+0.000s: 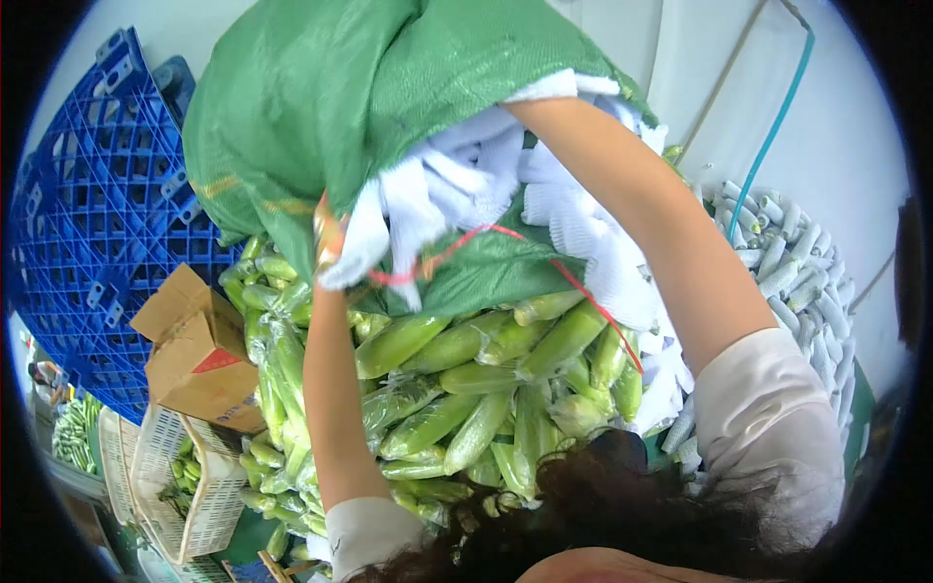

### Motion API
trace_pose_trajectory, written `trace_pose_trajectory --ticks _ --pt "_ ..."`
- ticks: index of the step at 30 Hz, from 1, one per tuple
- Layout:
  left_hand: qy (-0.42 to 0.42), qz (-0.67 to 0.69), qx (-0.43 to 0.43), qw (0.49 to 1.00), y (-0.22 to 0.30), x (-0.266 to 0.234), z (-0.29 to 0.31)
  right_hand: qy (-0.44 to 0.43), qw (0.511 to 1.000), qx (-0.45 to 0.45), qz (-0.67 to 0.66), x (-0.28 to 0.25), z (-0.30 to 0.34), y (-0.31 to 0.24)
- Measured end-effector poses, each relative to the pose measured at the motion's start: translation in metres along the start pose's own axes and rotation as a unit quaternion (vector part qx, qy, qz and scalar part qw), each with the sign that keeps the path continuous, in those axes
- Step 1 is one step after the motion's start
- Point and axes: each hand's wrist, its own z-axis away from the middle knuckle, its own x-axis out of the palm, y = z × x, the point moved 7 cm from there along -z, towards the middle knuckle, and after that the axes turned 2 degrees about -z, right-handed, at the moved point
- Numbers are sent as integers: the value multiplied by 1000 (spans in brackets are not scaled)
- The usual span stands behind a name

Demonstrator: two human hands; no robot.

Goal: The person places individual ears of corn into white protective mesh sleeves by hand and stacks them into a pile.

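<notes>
A large green woven sack (282, 107) lies with its mouth toward me, on top of a heap of long pale-green gourds (486, 428) wrapped in clear film. White ribbed sleeve-like pieces (457, 175) fill the mouth and spill out over the gourds on the right. My left hand (328, 238) is closed on the left edge of the sack's mouth, beside a white piece; its fingers are partly blurred. My right forearm (632, 185) reaches into the opening among the white pieces, and the sack hides that hand. A red string (593, 301) hangs across the mouth.
Blue plastic pallets (87, 223) stand upright at the left. Below them are an open cardboard box (199, 355) and white plastic crates (209, 515), one with green produce inside. Many gourds in whitish netting (807, 262) are piled at the right by a pale wall (826, 126).
</notes>
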Motion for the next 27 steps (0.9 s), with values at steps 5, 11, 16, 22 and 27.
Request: trace_pose_trajectory --ticks 5,11,16,22,27 --pt "154 -115 31 981 139 -91 104 -11 999 26 -26 -28 73 6" --pt "190 -253 149 937 263 -93 153 -22 993 70 -89 -28 186 3" --pt "43 -298 285 910 368 93 165 -31 981 133 -139 -17 303 11" --pt "-114 -679 219 692 298 217 154 -48 956 199 -211 -2 444 -8" --pt "-125 -745 206 622 291 246 219 -32 937 216 -273 -7 575 5"
